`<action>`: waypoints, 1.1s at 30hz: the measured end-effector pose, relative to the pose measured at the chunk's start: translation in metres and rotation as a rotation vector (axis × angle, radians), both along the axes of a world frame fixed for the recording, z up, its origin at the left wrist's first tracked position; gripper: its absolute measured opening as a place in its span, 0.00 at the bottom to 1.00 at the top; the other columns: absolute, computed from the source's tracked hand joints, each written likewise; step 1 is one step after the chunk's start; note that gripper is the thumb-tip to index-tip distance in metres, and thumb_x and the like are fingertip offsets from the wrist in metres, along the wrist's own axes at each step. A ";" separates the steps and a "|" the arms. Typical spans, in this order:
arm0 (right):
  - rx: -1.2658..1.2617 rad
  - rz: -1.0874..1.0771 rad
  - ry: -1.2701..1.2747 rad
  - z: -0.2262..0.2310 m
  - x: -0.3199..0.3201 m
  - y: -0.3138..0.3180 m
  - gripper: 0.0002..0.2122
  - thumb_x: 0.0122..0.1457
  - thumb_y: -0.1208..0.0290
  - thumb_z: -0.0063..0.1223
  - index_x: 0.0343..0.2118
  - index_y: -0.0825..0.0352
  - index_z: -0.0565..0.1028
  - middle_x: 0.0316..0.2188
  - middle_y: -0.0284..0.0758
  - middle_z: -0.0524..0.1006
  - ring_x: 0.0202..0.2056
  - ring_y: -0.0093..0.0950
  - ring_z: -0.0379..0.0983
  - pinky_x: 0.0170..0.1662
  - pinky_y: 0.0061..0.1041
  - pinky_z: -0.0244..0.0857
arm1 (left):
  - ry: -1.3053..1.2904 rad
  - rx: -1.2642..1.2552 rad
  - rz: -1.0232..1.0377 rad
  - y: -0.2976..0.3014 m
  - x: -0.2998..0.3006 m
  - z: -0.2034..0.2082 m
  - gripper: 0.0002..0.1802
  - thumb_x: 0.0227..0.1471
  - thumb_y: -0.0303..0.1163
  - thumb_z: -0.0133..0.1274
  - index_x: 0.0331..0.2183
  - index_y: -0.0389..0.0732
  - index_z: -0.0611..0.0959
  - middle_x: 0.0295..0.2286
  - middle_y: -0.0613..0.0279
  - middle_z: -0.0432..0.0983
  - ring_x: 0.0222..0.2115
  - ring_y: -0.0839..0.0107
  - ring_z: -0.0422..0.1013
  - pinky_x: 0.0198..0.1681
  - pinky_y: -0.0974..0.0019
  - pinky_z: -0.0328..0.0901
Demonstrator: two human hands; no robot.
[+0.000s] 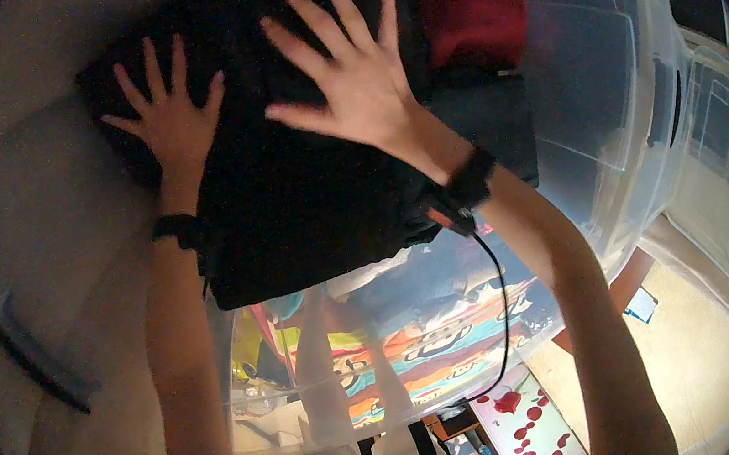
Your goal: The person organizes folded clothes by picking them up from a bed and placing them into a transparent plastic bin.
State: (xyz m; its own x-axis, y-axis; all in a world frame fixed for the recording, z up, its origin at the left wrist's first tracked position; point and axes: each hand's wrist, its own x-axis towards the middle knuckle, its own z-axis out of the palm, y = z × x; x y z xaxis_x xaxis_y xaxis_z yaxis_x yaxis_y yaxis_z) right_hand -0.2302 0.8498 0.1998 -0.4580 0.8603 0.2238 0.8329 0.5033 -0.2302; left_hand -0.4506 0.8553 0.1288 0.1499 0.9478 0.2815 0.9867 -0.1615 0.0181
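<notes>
Two hands, splayed and released, over black cloth, multicoloured fabric (bold dark lettering) inside clear bin

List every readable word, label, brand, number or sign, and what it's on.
Multicoloured striped material: repeated bold dark lettering, not quoted here.
White panel with red petal shapes: tiny dark mark, too small to read.
Small white-and-blue item: too small to tell.
Black cloth, dark red cloth: no text visible.

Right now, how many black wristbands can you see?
2: the left wristband, at the wrist below the left hand; the right wristband, at the wrist below the right hand.
</notes>
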 end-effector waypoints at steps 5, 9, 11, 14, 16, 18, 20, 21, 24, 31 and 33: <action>0.008 -0.011 -0.069 -0.030 0.029 -0.002 0.33 0.44 0.38 0.44 0.52 0.51 0.63 0.57 0.36 0.53 0.58 0.43 0.42 0.50 0.66 0.32 | -0.023 0.050 -0.012 0.015 0.010 -0.007 0.35 0.46 0.61 0.39 0.55 0.61 0.58 0.57 0.66 0.43 0.56 0.45 0.37 0.42 0.19 0.36; 0.014 -0.096 -0.052 0.011 0.001 -0.008 0.32 0.43 0.38 0.44 0.51 0.52 0.64 0.56 0.39 0.52 0.59 0.45 0.39 0.50 0.67 0.30 | 0.044 -0.004 0.001 0.005 0.000 -0.011 0.35 0.46 0.61 0.39 0.55 0.61 0.57 0.57 0.65 0.43 0.56 0.45 0.37 0.41 0.19 0.38; 0.055 -0.127 -0.030 0.001 0.008 0.002 0.33 0.44 0.39 0.45 0.52 0.51 0.62 0.57 0.39 0.52 0.59 0.45 0.40 0.50 0.66 0.31 | 0.013 -0.006 -0.016 0.003 0.011 -0.014 0.35 0.47 0.61 0.39 0.55 0.61 0.56 0.57 0.65 0.43 0.56 0.45 0.37 0.41 0.19 0.38; 0.076 -0.142 -0.018 -0.048 0.020 0.016 0.34 0.42 0.39 0.47 0.52 0.50 0.62 0.57 0.39 0.51 0.58 0.46 0.39 0.49 0.67 0.32 | 0.041 0.019 0.006 0.006 0.012 -0.012 0.35 0.47 0.62 0.38 0.55 0.62 0.55 0.57 0.65 0.43 0.56 0.45 0.37 0.42 0.20 0.39; 0.061 -0.210 0.013 -0.030 0.006 0.010 0.33 0.41 0.38 0.48 0.51 0.50 0.64 0.56 0.39 0.52 0.58 0.48 0.40 0.48 0.68 0.35 | 0.061 0.034 0.001 0.002 0.009 -0.014 0.35 0.47 0.61 0.39 0.55 0.63 0.55 0.57 0.66 0.43 0.56 0.46 0.38 0.42 0.20 0.40; 0.176 -0.235 0.039 -0.023 0.010 0.019 0.33 0.41 0.38 0.46 0.51 0.51 0.64 0.56 0.39 0.52 0.58 0.48 0.40 0.49 0.68 0.31 | 0.041 0.045 -0.019 0.002 0.019 -0.014 0.35 0.46 0.61 0.39 0.55 0.63 0.55 0.57 0.66 0.43 0.56 0.46 0.38 0.42 0.21 0.41; 0.262 -0.247 0.028 -0.050 0.023 0.028 0.33 0.41 0.38 0.46 0.50 0.50 0.65 0.56 0.39 0.53 0.57 0.48 0.41 0.50 0.67 0.28 | 0.065 0.091 -0.002 0.003 0.023 -0.013 0.34 0.47 0.61 0.39 0.55 0.64 0.55 0.57 0.66 0.43 0.56 0.46 0.40 0.42 0.21 0.41; 0.240 -0.284 -0.025 -0.053 0.015 0.030 0.33 0.41 0.37 0.46 0.50 0.50 0.65 0.56 0.39 0.53 0.57 0.49 0.40 0.50 0.68 0.25 | 0.053 0.083 -0.027 0.004 0.019 -0.014 0.34 0.47 0.61 0.39 0.55 0.64 0.55 0.57 0.66 0.43 0.56 0.46 0.40 0.42 0.21 0.41; 0.217 -0.329 -0.009 -0.044 0.000 0.027 0.33 0.41 0.36 0.45 0.50 0.49 0.64 0.57 0.38 0.52 0.58 0.49 0.40 0.51 0.68 0.23 | 0.133 0.116 -0.027 0.000 0.003 -0.015 0.35 0.47 0.62 0.37 0.55 0.64 0.54 0.57 0.66 0.43 0.56 0.46 0.40 0.42 0.21 0.41; 0.233 -0.386 0.020 -0.067 0.008 0.035 0.35 0.40 0.35 0.44 0.52 0.46 0.61 0.58 0.38 0.50 0.58 0.48 0.39 0.50 0.69 0.26 | 0.174 -0.035 -0.020 -0.001 0.019 0.013 0.34 0.49 0.60 0.35 0.56 0.63 0.52 0.57 0.66 0.42 0.56 0.46 0.40 0.44 0.23 0.42; 0.183 -0.299 0.110 -0.070 0.011 0.035 0.34 0.41 0.37 0.46 0.52 0.46 0.61 0.58 0.37 0.50 0.58 0.47 0.39 0.49 0.67 0.34 | 0.023 0.116 -0.172 0.003 0.038 0.038 0.32 0.51 0.57 0.33 0.56 0.60 0.51 0.57 0.66 0.42 0.56 0.46 0.39 0.46 0.25 0.42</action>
State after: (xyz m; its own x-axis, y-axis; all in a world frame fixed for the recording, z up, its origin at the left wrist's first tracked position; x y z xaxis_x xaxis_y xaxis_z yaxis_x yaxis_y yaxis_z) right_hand -0.2191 0.8852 0.1297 -0.1571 0.8936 0.4206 0.9248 0.2825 -0.2548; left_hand -0.4124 0.8586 0.1666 0.3142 0.8690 0.3823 0.9444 -0.3270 -0.0330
